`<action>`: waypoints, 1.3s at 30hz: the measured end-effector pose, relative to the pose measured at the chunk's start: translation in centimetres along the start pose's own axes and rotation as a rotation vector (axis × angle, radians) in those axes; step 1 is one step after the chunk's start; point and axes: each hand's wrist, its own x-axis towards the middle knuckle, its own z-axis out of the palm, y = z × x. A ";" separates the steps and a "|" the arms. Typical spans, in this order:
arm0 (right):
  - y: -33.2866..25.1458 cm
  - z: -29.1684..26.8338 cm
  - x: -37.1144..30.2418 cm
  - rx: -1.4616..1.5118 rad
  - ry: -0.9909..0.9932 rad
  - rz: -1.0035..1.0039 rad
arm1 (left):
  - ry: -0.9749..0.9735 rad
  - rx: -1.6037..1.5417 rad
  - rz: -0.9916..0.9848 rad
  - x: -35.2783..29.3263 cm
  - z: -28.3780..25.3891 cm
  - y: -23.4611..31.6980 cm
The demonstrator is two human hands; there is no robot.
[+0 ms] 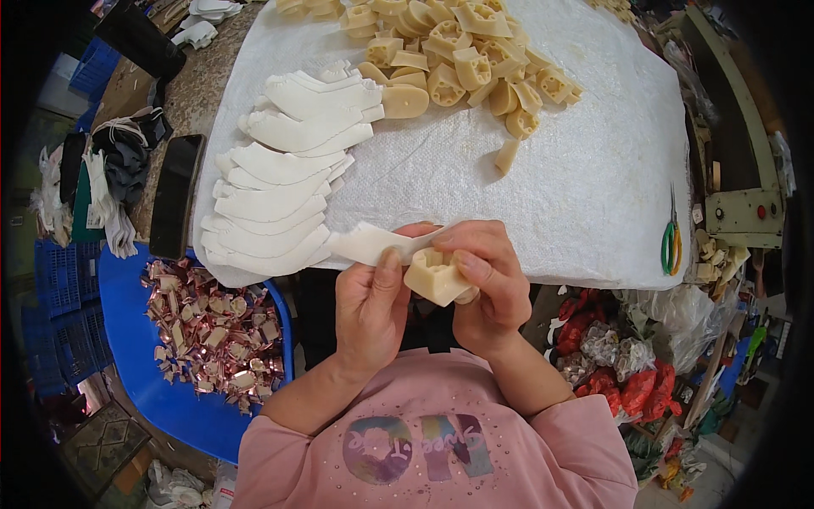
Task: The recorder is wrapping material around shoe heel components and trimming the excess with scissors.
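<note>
At the counter's near edge, both bare hands meet in front of the chest, elbows bent and forearms angled inward from the lower side. The left hand [373, 307] is turned thumb up, its grip closed on a white strip [366, 244], pinched between thumb and fingers. The right hand [494, 284] curls around a beige block [437, 284], its thumb pressed along the side; this grip is closed on the block, with the strip's far end reaching its fingers. The block is smooth and dull-surfaced, with angular walls, a pointed lower corner and a notched hollow facing up. The strip is thin, matte and slightly bent. Beneath and beyond the hands spreads a woven white sheet [424, 197] with a fine, crinkled texture. On it, to the left, curved white pieces [275, 191] overlap in rows; toward the far side lies a heap of beige parts [454, 51], many hollow, some flat and rounded. Left of the lap, a smooth blue basin [182, 417] holds shiny pinkish pieces [212, 331].
</note>
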 end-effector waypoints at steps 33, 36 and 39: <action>-1.8 -1.1 2.0 -0.624 -0.312 0.030 | 0.126 0.974 0.324 0.0 -0.6 2.5; -1.7 -1.2 2.0 -0.621 -0.430 0.055 | 0.150 1.006 0.156 -0.4 -0.4 2.5; -1.4 -1.2 1.8 -0.602 -0.442 0.051 | 0.093 1.078 0.229 -0.3 -0.6 1.7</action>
